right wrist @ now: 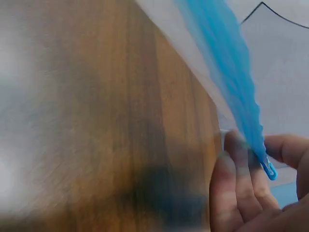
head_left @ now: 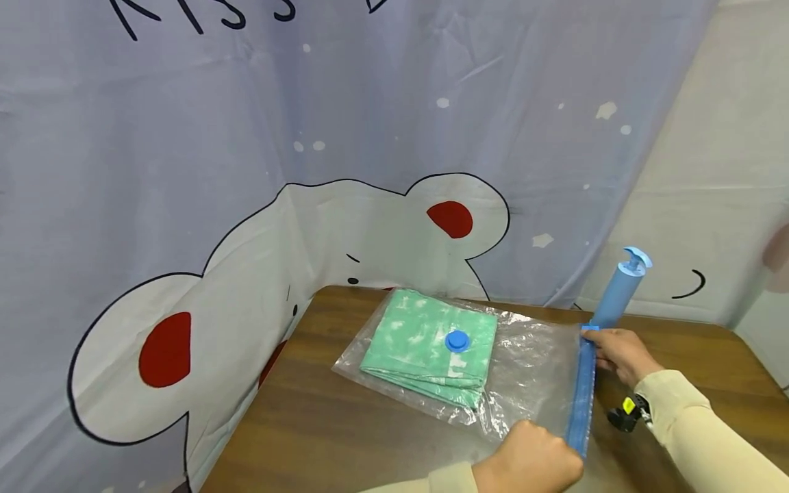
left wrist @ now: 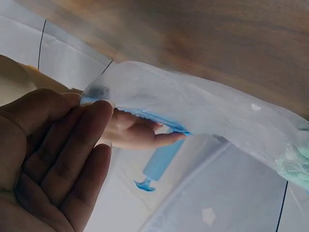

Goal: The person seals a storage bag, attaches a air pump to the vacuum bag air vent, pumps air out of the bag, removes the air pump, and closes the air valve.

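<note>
A clear plastic vacuum bag (head_left: 530, 356) lies on the table with a folded green cloth (head_left: 419, 335) inside and a round blue valve (head_left: 457, 341) over it. Along the bag's right side runs a blue zip strip (head_left: 581, 404). My left hand (head_left: 533, 459) grips the strip's near end; in the left wrist view, thumb and forefinger pinch the bag's corner. At the far end, my right hand (head_left: 624, 352) pinches the strip at a small blue slider clip (head_left: 590, 328). In the right wrist view, the strip (right wrist: 236, 82) passes between thumb and fingers, lifted off the table.
A light blue hand pump (head_left: 616, 296) lies just beyond my right hand, its handle toward the back. The brown wooden table (head_left: 290, 418) ends at a printed curtain (head_left: 370, 103) behind and to the left. A black device with a yellow mark (head_left: 627, 409) sits at my right wrist.
</note>
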The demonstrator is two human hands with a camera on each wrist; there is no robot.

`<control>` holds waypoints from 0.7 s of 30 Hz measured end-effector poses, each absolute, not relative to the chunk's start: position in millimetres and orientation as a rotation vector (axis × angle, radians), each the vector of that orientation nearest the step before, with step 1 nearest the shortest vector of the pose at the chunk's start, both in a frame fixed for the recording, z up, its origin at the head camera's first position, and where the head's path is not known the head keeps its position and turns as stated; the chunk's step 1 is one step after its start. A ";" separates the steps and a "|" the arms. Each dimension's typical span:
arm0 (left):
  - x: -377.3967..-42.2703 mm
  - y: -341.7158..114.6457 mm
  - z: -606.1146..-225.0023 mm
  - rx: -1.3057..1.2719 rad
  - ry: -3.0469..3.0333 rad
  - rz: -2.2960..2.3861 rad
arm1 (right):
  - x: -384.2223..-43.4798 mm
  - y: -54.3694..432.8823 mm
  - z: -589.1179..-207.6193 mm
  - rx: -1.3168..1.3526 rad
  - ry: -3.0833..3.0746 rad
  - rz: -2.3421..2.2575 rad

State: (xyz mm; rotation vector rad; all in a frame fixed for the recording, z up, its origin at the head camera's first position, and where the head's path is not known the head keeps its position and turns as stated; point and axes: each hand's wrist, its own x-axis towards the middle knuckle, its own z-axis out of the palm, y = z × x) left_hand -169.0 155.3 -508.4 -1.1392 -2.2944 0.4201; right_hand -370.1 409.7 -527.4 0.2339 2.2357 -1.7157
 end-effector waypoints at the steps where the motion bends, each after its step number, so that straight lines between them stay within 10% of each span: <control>1: -170.0 158.1 -507.7 -1.140 -2.300 0.418 | -367.0 412.3 -525.9 0.214 2.246 -1.684; 21: -206.7 153.4 -500.2 -0.916 -2.528 0.336 | -327.8 401.8 -529.7 0.036 2.334 -1.450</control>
